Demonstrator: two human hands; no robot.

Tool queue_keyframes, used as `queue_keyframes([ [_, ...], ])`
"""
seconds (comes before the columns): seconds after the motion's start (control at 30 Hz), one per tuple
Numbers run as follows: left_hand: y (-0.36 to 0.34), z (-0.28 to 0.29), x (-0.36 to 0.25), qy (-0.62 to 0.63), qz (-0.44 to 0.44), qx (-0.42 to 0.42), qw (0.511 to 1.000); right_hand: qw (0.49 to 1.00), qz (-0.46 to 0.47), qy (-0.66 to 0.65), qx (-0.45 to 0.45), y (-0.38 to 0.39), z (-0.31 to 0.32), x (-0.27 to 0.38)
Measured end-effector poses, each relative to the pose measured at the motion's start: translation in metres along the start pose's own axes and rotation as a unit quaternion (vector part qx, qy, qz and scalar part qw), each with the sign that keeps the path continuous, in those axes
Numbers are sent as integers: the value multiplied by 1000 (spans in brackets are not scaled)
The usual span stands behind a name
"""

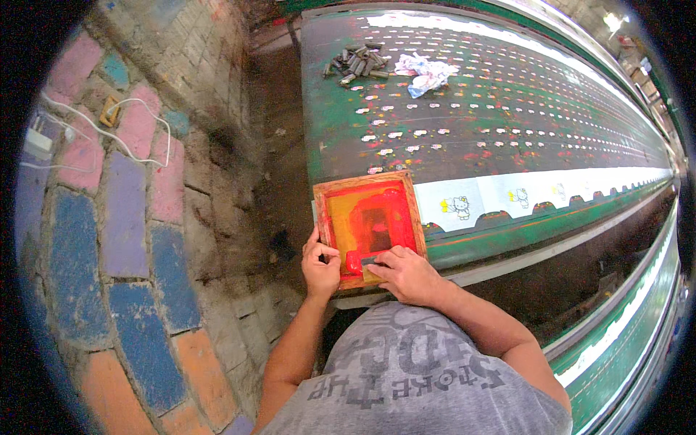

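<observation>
In the head view, a grey T-shirt (435, 391) with dark lettering was closest, and the person's two bare forearms reached forward past it. The right hand (407, 277) was grasping a small squeegee (371, 259), its fingers bent over the top and its blade inside a wooden frame (362, 181). The left hand (321, 265) was curled around the frame's near left side, thumb toward the inside. The frame lay at the near left corner of a long green and dark table (326, 145), with red ink (401, 217) spread over its screen beside a yellowish area. Just right of it, a row of white sheets (500, 199) carried cat figures with yellow patches. Farther up the table, a pile of dark cylinders (355, 64) lay near a crumpled cloth (426, 75). Painted bricks (127, 217) in blue, purple, pink and orange filled the left
</observation>
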State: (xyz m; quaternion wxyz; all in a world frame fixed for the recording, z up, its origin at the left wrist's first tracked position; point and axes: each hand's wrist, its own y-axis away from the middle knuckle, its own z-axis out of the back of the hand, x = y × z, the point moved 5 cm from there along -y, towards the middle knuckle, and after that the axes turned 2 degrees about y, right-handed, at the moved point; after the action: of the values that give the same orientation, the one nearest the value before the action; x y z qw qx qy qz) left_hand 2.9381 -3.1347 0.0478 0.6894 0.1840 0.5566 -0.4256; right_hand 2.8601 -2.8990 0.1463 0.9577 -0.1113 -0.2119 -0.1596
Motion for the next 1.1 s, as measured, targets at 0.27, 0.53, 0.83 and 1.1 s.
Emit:
queue_keyframes([
  [0.27,-1,1,2,22,18,-17,999,978,-100,-62,-170,36,19,-14],
  [0.53,-1,-29,-54,55,-38,-21,998,859,-293,-291,-302,108,14,-74],
  [0.83,27,-166,-65,96,-8,-8,995,869,-287,-238,-325,197,66,-148],
  [1.1,39,-216,-66,205,75,1,976,917,-195,-162,-307,233,111,-179],
])
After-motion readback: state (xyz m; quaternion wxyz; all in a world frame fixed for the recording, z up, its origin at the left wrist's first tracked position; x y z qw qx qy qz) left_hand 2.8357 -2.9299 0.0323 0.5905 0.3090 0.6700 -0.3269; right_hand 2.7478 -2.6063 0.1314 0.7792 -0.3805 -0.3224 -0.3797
